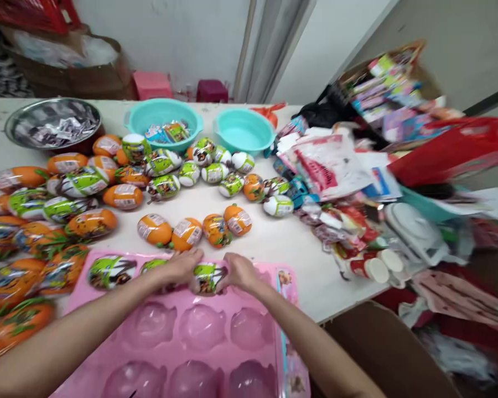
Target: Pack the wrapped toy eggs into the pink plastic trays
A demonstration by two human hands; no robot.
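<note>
A pink plastic tray with rows of molded hollows lies in front of me. Along its far row, my left hand and my right hand close from either side on a green and white wrapped toy egg. It sits at a hollow of that row. Another such egg rests in the far left hollow, and one more green egg is partly hidden by my left hand. The hollows in the two nearer rows hold nothing. Just beyond the tray lie several orange eggs.
Many orange and green eggs crowd the table's left side. A metal bowl and two turquoise basins stand at the back. Packets, a plastic bag, paper cups and a box of colorful packs clutter the right.
</note>
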